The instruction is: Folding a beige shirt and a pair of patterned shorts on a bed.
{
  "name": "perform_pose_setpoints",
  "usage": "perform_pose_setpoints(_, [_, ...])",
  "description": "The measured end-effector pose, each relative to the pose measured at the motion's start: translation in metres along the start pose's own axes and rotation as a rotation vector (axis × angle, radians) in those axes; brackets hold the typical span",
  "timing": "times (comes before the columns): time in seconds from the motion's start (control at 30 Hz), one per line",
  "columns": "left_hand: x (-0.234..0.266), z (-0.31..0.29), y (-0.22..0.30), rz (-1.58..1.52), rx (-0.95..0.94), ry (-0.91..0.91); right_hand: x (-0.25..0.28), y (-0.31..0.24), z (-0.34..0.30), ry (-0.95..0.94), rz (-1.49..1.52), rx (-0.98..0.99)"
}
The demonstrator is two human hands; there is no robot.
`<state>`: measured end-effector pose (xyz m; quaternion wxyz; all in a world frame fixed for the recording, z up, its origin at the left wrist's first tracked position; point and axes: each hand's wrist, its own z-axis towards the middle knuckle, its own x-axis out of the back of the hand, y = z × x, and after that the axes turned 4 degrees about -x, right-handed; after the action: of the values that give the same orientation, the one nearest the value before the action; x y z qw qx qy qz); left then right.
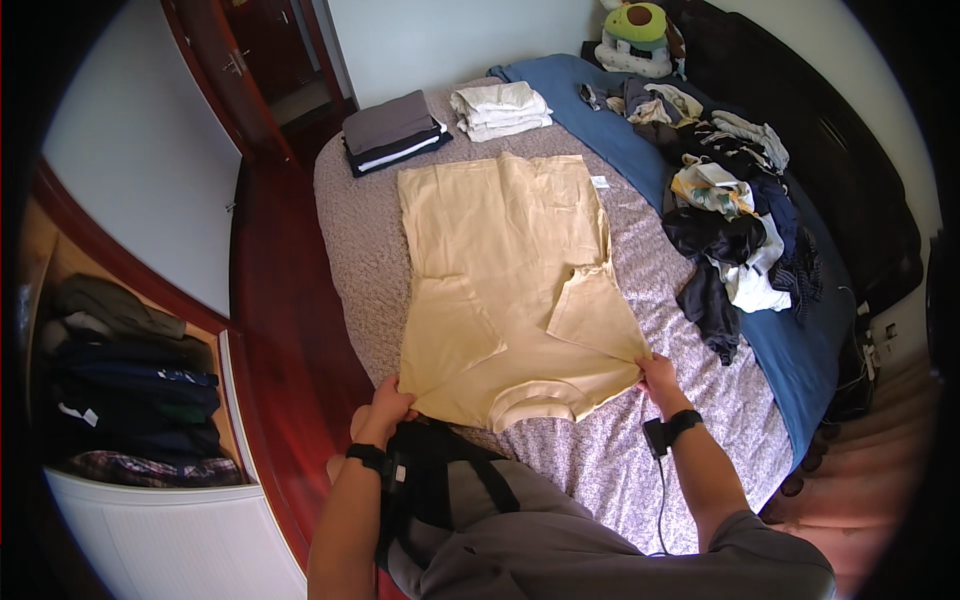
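A tan T-shirt (505,235) lies spread on the bed, its collar toward me and its hem at the far end. Both short sleeves are folded in over the body. My left hand (392,402) pinches the shirt at its near left shoulder. At the near right shoulder, my right hand (657,374) grips the fabric, with the fingers closed on it. A small white tag shows at the shirt's far right side. Black bands circle both my wrists, and a cable hangs from the right one.
Beyond the shirt stand a stack of dark folded clothes (392,125) and a stack of white folded clothes (500,108). Loose garments (715,225) heap on the blue cover (790,370) at right. A clothes-filled cabinet (140,390) is at left; a plush toy (637,40) sits far back.
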<state>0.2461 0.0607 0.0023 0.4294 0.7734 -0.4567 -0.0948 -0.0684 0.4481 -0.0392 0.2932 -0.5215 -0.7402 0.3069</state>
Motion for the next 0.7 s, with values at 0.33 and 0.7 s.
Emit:
perform_pose_setpoints(0.33, [-0.036,-0.077,0.003,0.642,-0.7,-0.079,0.073,-0.03,-0.027,0.046,0.043,0.071])
perform_pose_setpoints(0.7, [-0.113,-0.102,0.022,1.006,-0.642,-0.528,0.114,-0.011,0.018,0.164,0.14,0.007])
